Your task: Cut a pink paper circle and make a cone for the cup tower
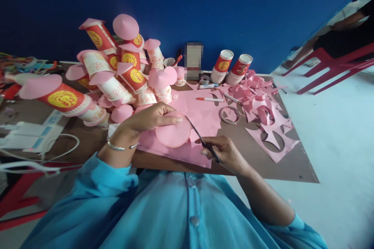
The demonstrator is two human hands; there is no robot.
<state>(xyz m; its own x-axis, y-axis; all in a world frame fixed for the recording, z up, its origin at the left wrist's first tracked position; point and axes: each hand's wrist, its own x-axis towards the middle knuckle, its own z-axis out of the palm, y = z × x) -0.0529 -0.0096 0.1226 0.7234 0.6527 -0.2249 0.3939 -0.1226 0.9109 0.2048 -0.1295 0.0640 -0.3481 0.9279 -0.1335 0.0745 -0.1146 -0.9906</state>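
Note:
A round pink paper disc [173,134] is pinched between the thumb and fingers of my left hand [159,118], over the front of the table. In my right hand [224,153] is a pair of scissors [197,131] with dark handles, its blades pointing up and left at the disc's right edge. Whether the blades touch the paper I cannot tell. Beneath both hands lie larger pink paper sheets [204,114]. Left of them stand several paper-cup figures with pink cone tops, among them a red and yellow cup [66,99] lying tilted.
Pink offcuts [263,101] heap up on the right of the table. Near them are a roll of tape [230,114], a marker [209,99] and two cup stacks [223,66]. A white power strip [48,130] with cables lies left. A person sits on a red chair [330,58] at right.

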